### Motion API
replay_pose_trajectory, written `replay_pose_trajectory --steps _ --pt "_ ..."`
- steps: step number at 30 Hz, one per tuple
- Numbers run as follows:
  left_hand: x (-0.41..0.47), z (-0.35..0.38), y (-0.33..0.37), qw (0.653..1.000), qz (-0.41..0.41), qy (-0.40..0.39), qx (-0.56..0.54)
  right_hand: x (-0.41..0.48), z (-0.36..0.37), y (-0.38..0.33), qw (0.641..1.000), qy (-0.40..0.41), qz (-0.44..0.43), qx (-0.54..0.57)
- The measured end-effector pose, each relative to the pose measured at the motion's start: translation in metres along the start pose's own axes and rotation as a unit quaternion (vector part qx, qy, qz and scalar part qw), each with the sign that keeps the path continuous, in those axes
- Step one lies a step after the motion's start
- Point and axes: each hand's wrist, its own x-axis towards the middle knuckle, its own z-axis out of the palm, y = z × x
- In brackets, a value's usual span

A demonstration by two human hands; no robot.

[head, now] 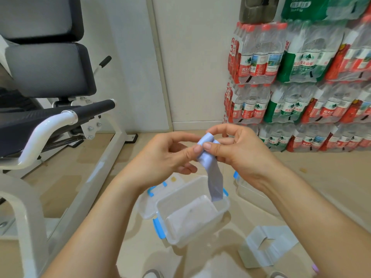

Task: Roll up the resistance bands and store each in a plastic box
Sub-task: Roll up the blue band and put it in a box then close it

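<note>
A pale blue resistance band (212, 169) is pinched between both hands above the floor; its top end is partly rolled at the fingertips and its loose tail hangs down into an open clear plastic box (218, 213) with blue clips. My left hand (166, 155) holds the band from the left. My right hand (239, 149) grips the roll from the right. The box's lid (149, 201) lies just left of it. A second pale blue band (281, 243) lies crumpled on the floor at the lower right. Another clear box (249, 191) sits partly hidden behind my right forearm.
A white-framed exercise machine (60, 121) with black pads fills the left side, its base bar running along the floor toward the box. Stacked packs of bottled water (301, 81) stand against the wall at the right. Tan floor shows between them.
</note>
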Motion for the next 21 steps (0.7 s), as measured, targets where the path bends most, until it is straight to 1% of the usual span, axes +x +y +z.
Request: replay_pose_trajectory --steps 4,7,13,18,21 --pt "0.0032 0.0033 0.0001 0.997 -0.011 0.066 -0.04 -0.0007 0.0038 -0.0001 1.0 0.005 0.002 0.006" --pt "0.0051 0.001 -0.0002 0.993 -0.014 0.101 -0.056 -0.0021 0.004 -0.0012 0.999 0.002 0.011 0.04" --pt "0.0072 0.003 0.0001 0.989 -0.01 0.141 -0.051 -0.0016 0.0009 -0.0027 0.998 0.006 0.009 0.058" --pt "0.009 0.0036 -0.0042 0.985 0.001 0.17 -0.003 -0.0027 -0.0003 -0.0046 0.999 -0.004 0.016 0.028" --pt "0.0095 0.0046 -0.0035 0.985 0.009 0.17 0.0 -0.0037 -0.0004 -0.0058 1.0 -0.004 0.014 0.012"
